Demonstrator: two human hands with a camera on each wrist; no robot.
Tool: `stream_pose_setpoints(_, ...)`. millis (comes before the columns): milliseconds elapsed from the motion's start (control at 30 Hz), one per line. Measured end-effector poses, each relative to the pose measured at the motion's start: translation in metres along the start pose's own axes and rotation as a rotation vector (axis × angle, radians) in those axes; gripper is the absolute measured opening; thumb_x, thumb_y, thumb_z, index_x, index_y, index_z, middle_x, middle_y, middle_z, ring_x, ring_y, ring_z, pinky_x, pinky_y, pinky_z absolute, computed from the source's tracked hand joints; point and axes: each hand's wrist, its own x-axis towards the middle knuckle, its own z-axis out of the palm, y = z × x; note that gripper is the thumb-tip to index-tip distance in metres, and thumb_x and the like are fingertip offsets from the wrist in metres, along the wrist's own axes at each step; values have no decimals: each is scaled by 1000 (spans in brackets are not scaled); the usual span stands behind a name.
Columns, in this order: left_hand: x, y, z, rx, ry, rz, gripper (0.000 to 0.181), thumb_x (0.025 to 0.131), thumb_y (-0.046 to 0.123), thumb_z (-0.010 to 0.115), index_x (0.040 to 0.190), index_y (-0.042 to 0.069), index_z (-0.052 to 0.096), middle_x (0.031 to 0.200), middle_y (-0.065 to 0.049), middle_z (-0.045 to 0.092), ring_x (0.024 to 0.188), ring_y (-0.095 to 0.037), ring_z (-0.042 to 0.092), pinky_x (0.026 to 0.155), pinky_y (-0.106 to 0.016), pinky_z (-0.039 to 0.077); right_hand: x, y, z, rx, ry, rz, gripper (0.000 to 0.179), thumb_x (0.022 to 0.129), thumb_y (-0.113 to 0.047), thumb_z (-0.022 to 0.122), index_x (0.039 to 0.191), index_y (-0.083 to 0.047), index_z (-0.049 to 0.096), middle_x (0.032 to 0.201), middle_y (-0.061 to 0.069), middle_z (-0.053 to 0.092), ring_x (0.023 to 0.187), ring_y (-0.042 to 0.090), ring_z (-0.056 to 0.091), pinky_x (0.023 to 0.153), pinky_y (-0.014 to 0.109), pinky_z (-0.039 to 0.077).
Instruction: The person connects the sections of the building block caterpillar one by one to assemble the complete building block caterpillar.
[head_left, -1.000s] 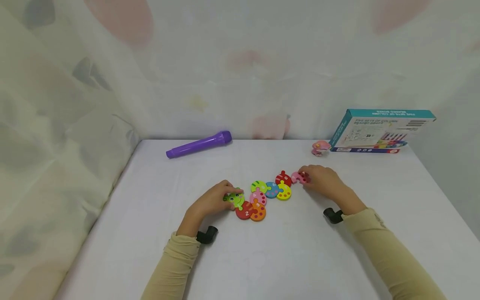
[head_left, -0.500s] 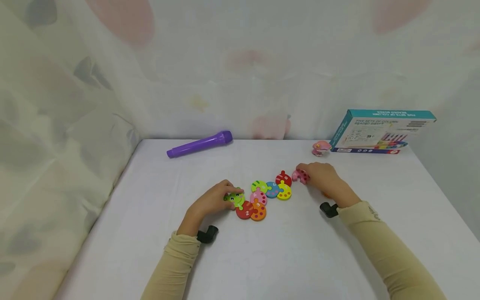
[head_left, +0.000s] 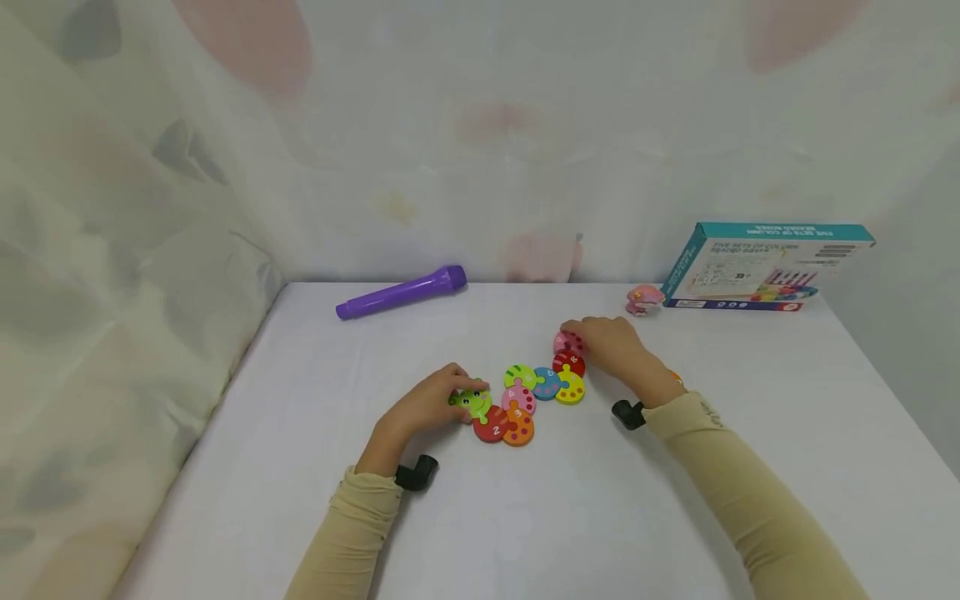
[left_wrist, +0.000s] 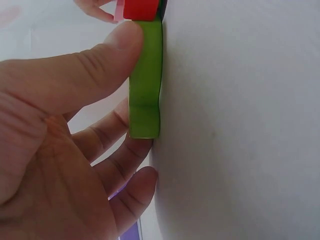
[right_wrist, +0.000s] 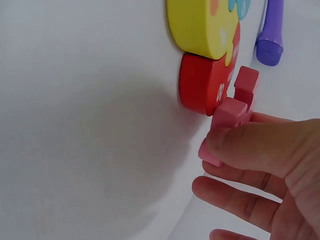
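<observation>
My left hand (head_left: 426, 402) pinches the green smiling caterpillar head (head_left: 476, 403) at the left end of a chain of round wooden puzzle pieces. Between my right thumb and fingers (right_wrist: 260, 150) is a pink puzzle piece (right_wrist: 229, 114), held just above the red piece numbered 8 (right_wrist: 215, 87). My right hand (head_left: 613, 348) partly covers that pink piece. Whether its notch touches the red tab cannot be told. The chain runs through a red 2 (head_left: 491, 425), an orange 3 (head_left: 519, 427), a pink 4, a light green piece, a blue 6 and a yellow piece (head_left: 571, 387).
A purple toy microphone (head_left: 402, 292) lies at the back left. A small pink figurine (head_left: 643, 299) stands beside a teal-edged box (head_left: 765, 267) at the back right. A bit of something orange (head_left: 677, 377) shows behind my right wrist.
My right hand has moved left with the pink piece, from right of the red 8 to just above it. My left hand stays on the green head.
</observation>
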Motion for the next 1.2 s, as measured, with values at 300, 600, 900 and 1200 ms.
stream_pose_setpoints(300, 1, -1, 1, 5, 6, 15, 47, 76, 11, 74, 121, 20, 63, 106, -1, 50, 95, -17, 48, 88, -36, 42, 4, 1, 3, -33, -1, -2, 54, 80, -13, 71, 130, -17, 53, 110, 11, 61, 104, 29, 54, 86, 51, 42)
stream_pose_setpoints(600, 1, -2, 1, 0, 7, 10, 48, 75, 11, 75, 121, 20, 63, 105, 0, 50, 96, -17, 48, 89, -35, 41, 5, 0, 4, -64, 17, -19, 53, 81, -14, 70, 131, -18, 52, 111, 12, 61, 103, 30, 55, 87, 50, 43)
stream_pose_setpoints(900, 1, 1, 1, -6, 6, 13, 48, 75, 10, 75, 120, 19, 63, 105, -1, 50, 95, -17, 48, 88, -36, 42, 4, -2, 7, -143, 5, -29, 55, 80, -15, 72, 131, -18, 52, 110, 11, 62, 100, 30, 55, 86, 50, 42)
stream_pose_setpoints(1200, 0, -1, 1, 8, 20, 35, 49, 74, 9, 75, 120, 17, 63, 105, 0, 51, 99, -18, 50, 91, -38, 41, -18, 15, 7, -10, 48, 10, 54, 83, -19, 68, 134, -16, 50, 115, 14, 59, 103, 32, 55, 86, 52, 43)
